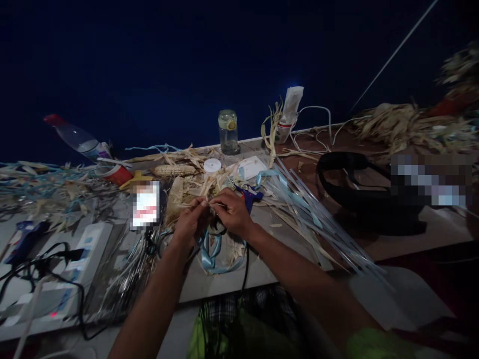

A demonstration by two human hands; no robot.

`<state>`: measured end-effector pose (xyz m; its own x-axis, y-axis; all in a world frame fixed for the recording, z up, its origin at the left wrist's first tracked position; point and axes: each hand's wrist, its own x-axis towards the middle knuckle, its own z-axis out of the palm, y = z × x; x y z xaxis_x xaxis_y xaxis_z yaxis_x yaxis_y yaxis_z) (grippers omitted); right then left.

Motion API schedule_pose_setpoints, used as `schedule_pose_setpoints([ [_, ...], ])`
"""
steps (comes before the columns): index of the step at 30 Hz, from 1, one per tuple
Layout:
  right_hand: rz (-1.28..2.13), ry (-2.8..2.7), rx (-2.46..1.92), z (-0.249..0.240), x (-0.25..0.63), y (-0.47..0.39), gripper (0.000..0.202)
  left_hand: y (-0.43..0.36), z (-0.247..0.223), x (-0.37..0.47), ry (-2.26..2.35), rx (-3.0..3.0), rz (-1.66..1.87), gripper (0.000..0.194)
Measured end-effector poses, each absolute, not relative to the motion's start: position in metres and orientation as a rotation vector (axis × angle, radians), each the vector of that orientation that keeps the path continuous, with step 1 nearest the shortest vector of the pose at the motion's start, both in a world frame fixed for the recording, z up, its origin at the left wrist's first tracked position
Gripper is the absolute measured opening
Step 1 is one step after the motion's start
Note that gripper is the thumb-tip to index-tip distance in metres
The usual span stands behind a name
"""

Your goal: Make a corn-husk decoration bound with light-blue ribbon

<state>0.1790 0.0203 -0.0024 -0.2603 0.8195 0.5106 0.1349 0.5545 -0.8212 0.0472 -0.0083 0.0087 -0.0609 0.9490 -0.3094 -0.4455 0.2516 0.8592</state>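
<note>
My left hand [189, 223] and my right hand [232, 213] meet over the middle of the table, thumbs and fingertips pinched close together. Between them is a thin, pale strip of dried corn husk [206, 191], partly hidden by the fingers. A light blue ribbon [211, 259] hangs in loops below my hands. Just beyond my right hand lies a dark blue glue gun [253, 197] with a red part. Loose husk scraps and a dried corn cob [174, 170] lie past my left hand.
See-through glue sticks [322, 219] spread to the right, beside a black ring-shaped object [348, 199]. A glass jar [228, 133], a white disc [212, 165] and a cup [283, 132] stand behind. Leftward are a lit phone [145, 205], metal wires [138, 264] and a power strip [86, 264] with cables.
</note>
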Motion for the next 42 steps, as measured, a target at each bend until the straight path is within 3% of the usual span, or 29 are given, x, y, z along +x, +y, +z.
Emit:
schedule_pose_setpoints([
  [10, 0.942, -1.685, -0.83, -0.001, 0.177, 0.021, 0.009, -0.006, 0.007, 0.042, 1.048, 0.606, 1.281, 0.022],
  [26, 1.431, -1.264, -0.886, -0.003, 0.177, 0.025, 0.027, -0.005, 0.012, 0.044, 1.023, 0.654, 1.445, 0.017],
  [31, 1.176, -1.491, -0.811, 0.002, 0.179, 0.019, 0.059, -0.005, 0.012, 0.044, 1.041, 0.645, 1.434, 0.021],
  [33, 1.026, -1.599, -0.814, 0.001, 0.178, 0.017, 0.053, -0.005, 0.012, 0.045, 1.071, 0.638, 1.414, 0.022],
  [38, 0.839, -1.73, -0.78, -0.002, 0.176, 0.018, 0.017, -0.006, 0.01, 0.046, 1.061, 0.641, 1.352, 0.022],
  [42, 0.84, -1.737, -0.823, -0.001, 0.177, 0.02, 0.01, -0.007, 0.009, 0.046, 1.104, 0.606, 1.338, 0.025],
])
